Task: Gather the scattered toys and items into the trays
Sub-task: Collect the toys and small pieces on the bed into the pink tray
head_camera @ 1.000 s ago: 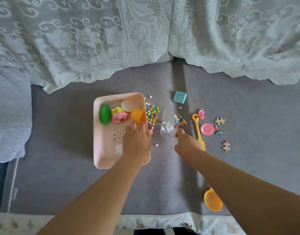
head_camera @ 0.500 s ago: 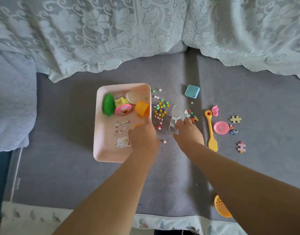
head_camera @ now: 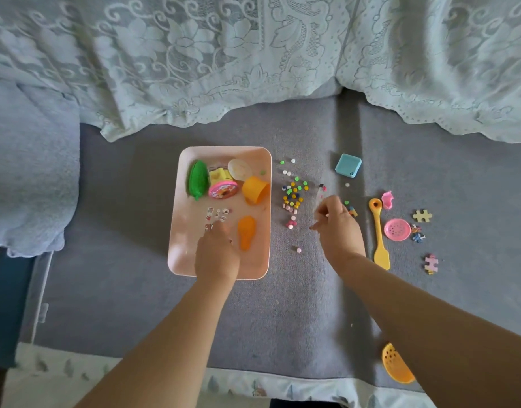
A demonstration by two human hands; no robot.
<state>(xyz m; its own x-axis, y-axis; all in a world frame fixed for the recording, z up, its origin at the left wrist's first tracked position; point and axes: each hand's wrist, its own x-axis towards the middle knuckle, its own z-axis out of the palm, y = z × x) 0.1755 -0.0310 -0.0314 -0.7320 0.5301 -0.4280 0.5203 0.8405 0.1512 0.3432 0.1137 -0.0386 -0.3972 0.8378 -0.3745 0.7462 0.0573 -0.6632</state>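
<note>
A pink tray (head_camera: 182, 254) lies on the grey mat. It holds a green toy (head_camera: 198, 179), a yellow pot with a pink lid (head_camera: 222, 189), an orange cup (head_camera: 255, 189), a pale disc (head_camera: 239, 168), small stickers (head_camera: 217, 214) and a flat orange piece (head_camera: 247, 232). My left hand (head_camera: 216, 254) hovers over the tray's near half, fingers loosely towards the stickers, holding nothing I can see. To the tray's right, my right hand (head_camera: 338, 228) pinches a clear plastic piece (head_camera: 319, 198), lifted and seen edge-on. Coloured beads (head_camera: 293, 195) lie scattered between tray and right hand.
Right of my right hand lie a teal square box (head_camera: 348, 165), a yellow spoon (head_camera: 378, 231), a pink sieve disc (head_camera: 397, 229) and two puzzle pieces (head_camera: 422, 215) (head_camera: 430, 263). An orange strainer (head_camera: 396, 365) sits near the mat's front edge. A lace cloth (head_camera: 253, 54) hangs at the back.
My left hand drew back from the orange cup and left a flat orange piece in the tray. My right hand reached the clear plastic piece and lifted it off the mat.
</note>
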